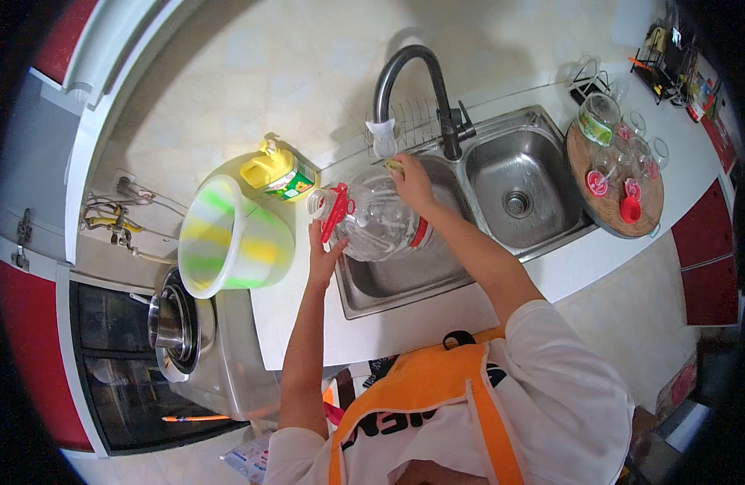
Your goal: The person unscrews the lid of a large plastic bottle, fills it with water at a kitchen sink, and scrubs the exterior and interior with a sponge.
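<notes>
A large clear plastic jug (pixel 378 215) with a red handle (pixel 335 212) at its neck lies on its side over the left basin (pixel 403 273) of a steel double sink. My left hand (pixel 325 251) grips the jug near its neck and red handle, with its mouth pointing left. In my right hand (pixel 414 185) is a small yellowish-green scrub pad (pixel 395 165), held against or close to the jug's upper side. The dark curved faucet (pixel 436 66), with a white cat-shaped spout tip (pixel 383 138), arches above. Whether water runs cannot be told.
A striped plastic bucket (pixel 263 248) and a yellow detergent jug (pixel 278 173) stand left of the sink. Right of the empty basin (pixel 518 188), a round wooden board (pixel 615 212) holds several glass jars and red lids. Steel pots (pixel 178 327) stand at far left.
</notes>
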A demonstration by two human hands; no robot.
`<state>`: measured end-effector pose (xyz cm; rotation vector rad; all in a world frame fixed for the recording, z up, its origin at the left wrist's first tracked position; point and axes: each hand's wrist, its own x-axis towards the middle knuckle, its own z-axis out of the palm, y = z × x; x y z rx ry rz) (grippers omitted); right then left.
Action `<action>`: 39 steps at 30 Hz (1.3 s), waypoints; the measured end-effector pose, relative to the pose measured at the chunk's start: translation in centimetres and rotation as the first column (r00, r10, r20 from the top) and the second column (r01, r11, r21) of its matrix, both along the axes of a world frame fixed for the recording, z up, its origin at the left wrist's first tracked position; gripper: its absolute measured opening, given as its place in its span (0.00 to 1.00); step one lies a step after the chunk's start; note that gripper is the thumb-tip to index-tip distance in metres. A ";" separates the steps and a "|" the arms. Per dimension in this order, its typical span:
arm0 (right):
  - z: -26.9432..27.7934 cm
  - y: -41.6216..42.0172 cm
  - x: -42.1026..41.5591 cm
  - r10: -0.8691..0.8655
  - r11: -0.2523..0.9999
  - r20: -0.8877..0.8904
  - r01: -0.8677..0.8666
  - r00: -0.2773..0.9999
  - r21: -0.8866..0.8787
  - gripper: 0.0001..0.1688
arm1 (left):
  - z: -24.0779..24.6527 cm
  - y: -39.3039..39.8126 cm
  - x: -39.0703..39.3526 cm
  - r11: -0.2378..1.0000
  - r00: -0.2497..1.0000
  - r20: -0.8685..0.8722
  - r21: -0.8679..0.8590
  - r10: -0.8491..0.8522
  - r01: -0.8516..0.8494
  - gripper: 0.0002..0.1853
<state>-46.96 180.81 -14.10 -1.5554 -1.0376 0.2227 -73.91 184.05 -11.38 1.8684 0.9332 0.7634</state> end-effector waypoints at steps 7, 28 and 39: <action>-0.8 -4.6 0.4 -0.017 0.993 0.099 0.005 0.995 0.120 0.20 | 3.5 1.2 6.3 0.983 0.946 0.300 -0.093 -0.125 0.160 0.37; 2.3 -8.9 0.5 0.273 0.959 -0.004 -0.272 0.962 0.076 0.19 | 2.8 -3.2 10.3 0.933 0.990 0.098 0.336 0.101 -0.129 0.26; 0.7 -8.3 2.3 0.335 0.937 -0.043 -0.328 0.941 0.124 0.16 | 0.4 -2.6 10.1 0.969 0.974 0.204 0.204 0.096 -0.138 0.29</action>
